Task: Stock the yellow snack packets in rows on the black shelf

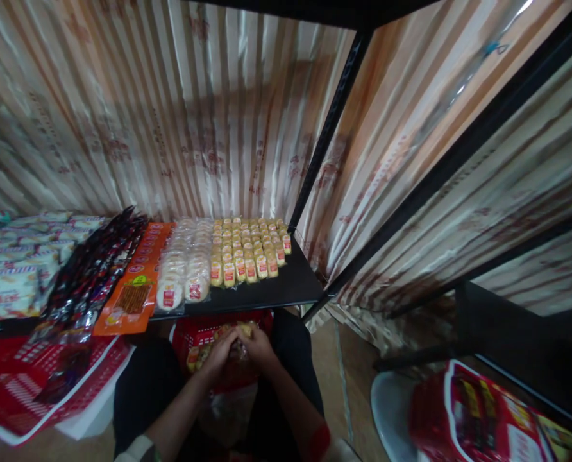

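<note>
Over a red basket (pixel 185 330) between my knees, my left hand (pixel 222 350) and my right hand (pixel 258 350) meet with bent fingers. Both are closed around a small yellow packaged snack (pixel 245 329), partly covered by the fingers. More small packs (pixel 194 357) of yellowish snacks lie in the basket under my hands. On the black shelf (pixel 267 294) just beyond stand rows of yellow snack packs (pixel 240 266) with red-and-white labels. Beside them, to the left, are two rows of round white crackers (pixel 169 292) in clear wrap.
Further left on the shelf lie orange snack bags (pixel 129 298), dark shiny packets (pixel 81 282) and white packets (pixel 14 276). Another red basket (pixel 98 366) stands at lower left. Black shelf posts (pixel 331 122) rise at the right, near a red bin (pixel 433 404) of packets.
</note>
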A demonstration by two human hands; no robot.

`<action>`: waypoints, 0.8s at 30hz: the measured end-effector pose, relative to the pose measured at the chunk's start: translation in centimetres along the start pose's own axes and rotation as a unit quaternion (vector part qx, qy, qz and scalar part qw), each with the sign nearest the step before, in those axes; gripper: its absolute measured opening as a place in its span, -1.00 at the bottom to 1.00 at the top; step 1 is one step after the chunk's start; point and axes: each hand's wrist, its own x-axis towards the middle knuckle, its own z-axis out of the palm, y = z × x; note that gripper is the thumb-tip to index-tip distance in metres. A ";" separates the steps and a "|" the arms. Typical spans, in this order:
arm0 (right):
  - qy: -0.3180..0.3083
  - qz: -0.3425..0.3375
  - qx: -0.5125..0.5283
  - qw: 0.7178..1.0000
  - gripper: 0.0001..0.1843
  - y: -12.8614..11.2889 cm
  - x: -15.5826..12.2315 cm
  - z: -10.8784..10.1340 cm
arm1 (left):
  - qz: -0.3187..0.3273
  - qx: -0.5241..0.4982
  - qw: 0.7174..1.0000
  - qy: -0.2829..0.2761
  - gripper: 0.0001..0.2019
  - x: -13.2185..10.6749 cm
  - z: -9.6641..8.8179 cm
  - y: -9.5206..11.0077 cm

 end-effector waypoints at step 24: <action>0.200 0.043 0.316 0.927 -0.54 -5.3 -0.2 -6.4 | 0.265 0.207 0.940 -0.053 -0.53 -3.4 5.8 3.1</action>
